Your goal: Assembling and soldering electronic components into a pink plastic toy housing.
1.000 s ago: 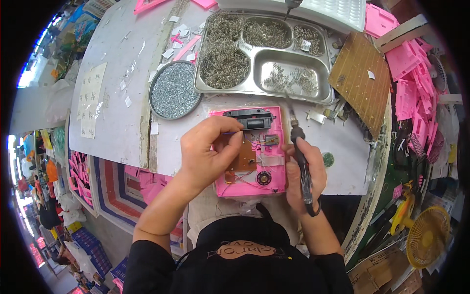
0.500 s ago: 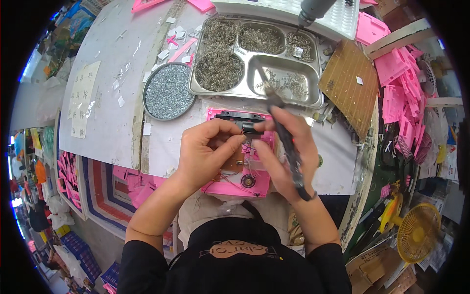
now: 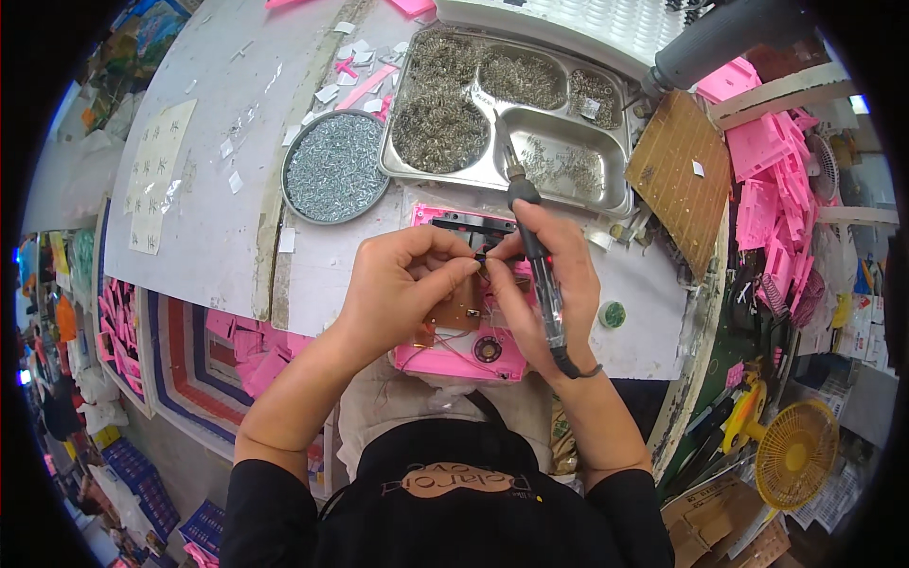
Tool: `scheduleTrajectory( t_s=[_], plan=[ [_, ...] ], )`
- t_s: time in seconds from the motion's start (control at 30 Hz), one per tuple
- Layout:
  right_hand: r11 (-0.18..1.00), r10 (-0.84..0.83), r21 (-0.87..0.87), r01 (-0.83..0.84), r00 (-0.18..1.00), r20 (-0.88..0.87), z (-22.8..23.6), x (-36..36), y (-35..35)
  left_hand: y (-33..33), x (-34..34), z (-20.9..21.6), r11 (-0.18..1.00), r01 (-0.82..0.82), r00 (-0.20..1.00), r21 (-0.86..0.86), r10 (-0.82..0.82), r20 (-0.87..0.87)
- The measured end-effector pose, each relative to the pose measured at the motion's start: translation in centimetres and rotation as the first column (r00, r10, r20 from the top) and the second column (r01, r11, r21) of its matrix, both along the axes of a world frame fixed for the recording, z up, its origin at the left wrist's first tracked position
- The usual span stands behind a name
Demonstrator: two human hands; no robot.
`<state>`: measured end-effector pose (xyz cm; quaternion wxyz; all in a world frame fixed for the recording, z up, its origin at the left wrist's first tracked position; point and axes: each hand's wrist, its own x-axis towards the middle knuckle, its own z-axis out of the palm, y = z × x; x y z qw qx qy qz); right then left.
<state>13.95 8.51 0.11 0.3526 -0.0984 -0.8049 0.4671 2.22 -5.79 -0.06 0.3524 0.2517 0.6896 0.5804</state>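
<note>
A pink plastic housing (image 3: 428, 361) lies in front of me at the table's near edge. Inside it are a brown circuit board (image 3: 453, 314), thin wires and a small round speaker (image 3: 488, 349). My left hand (image 3: 398, 284) is closed in a pinch over the housing, at a tiny dark piece (image 3: 480, 257) too small to name. My right hand (image 3: 563, 293) grips a soldering iron (image 3: 537, 248), its tip pointing up and away over the metal tray. The thumb and forefinger of that hand also meet at the dark piece.
Beyond the housing stands a metal compartment tray (image 3: 502, 188) of small springs. Left of it sits a round dish (image 3: 333, 170) of screws. A grey power tool (image 3: 729, 43) hangs at the upper right, near a brown board (image 3: 677, 180). A small green-topped container (image 3: 613, 314) stands right of my hand.
My right hand has come in closer to the left fingertips, and the soldering iron stands more upright. The view has shifted slightly, and the grey tool appears farther right.
</note>
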Motion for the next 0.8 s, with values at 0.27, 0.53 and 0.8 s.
scheduleTrajectory(
  t_s=[0.27,0.53,0.8],
  plan=[
    [0.977,-0.049,0.204,0.059,0.997,-0.053,0.4,1.9,1.0,0.3,-0.1,1.3,0.998,0.059,0.944,0.006,-0.054,-0.326],
    [0.982,0.063,0.182,-0.054,0.997,-0.040,0.6,6.6,3.7,0.7,1.1,-0.2,0.999,0.010,0.822,0.032,0.010,-0.569],
    [0.988,0.016,-0.152,-0.015,1.000,0.008,-0.2,1.4,-0.1,0.4,1.5,0.7,0.995,-0.020,0.933,0.102,0.056,-0.357]
  ],
)
